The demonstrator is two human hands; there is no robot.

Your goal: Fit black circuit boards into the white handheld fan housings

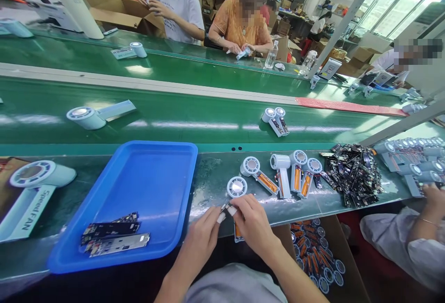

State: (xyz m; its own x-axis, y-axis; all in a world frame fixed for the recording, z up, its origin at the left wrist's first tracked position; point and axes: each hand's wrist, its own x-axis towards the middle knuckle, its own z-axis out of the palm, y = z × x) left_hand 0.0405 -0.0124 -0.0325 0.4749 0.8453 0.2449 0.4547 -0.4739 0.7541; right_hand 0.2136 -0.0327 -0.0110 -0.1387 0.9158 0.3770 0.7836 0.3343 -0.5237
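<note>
My left hand [203, 231] and my right hand [253, 222] meet at the table's front edge, fingers pinched on a small dark circuit board [226, 207], mostly covered by the fingers. White coverings wrap some fingertips. Just beyond lies a light blue handheld fan [237, 187]; part of its handle with an orange inside shows under my right hand. Behind to the right are more fans, one with an open handle and orange insides [267, 183], another with its handle closed [283, 178]. A heap of circuit boards [356, 173] lies farther right.
A blue tray [156, 154] on the left holds several boards [111, 233]. Fans lie on the green conveyor [194, 113] and beside the tray [34, 192]. Below right, a carton [351, 266] contains several fans. Co-workers sit opposite; a co-worker's hand [434, 198] is at far right.
</note>
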